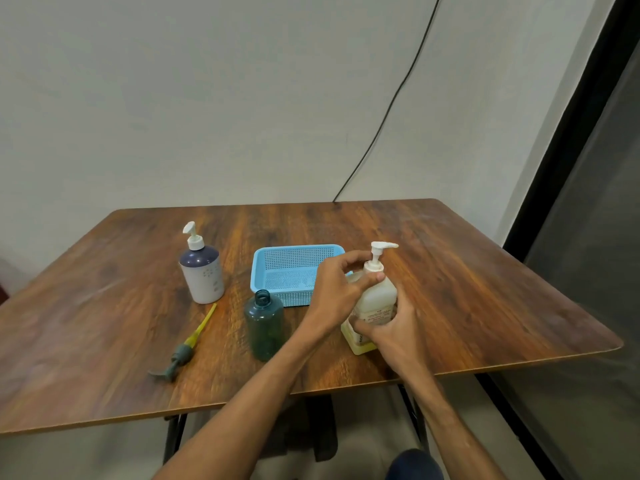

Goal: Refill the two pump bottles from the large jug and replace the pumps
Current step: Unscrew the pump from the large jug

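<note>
A large translucent jug (375, 299) with yellowish liquid and a white pump (377, 252) stands at the right of the table. My left hand (341, 284) grips the jug's neck just below the pump collar. My right hand (388, 329) wraps around the jug's lower body. A dark teal bottle (265, 325) stands open, without a pump, to the left of my arm. Its grey pump with a yellow tube (185, 348) lies flat on the table further left. A white and navy bottle (202, 273) with a white pump on top stands at the back left.
A light blue perforated basket (294, 271) sits in the middle of the wooden table (485, 289), just behind the teal bottle and touching my left hand's far side. A black cable runs down the wall behind.
</note>
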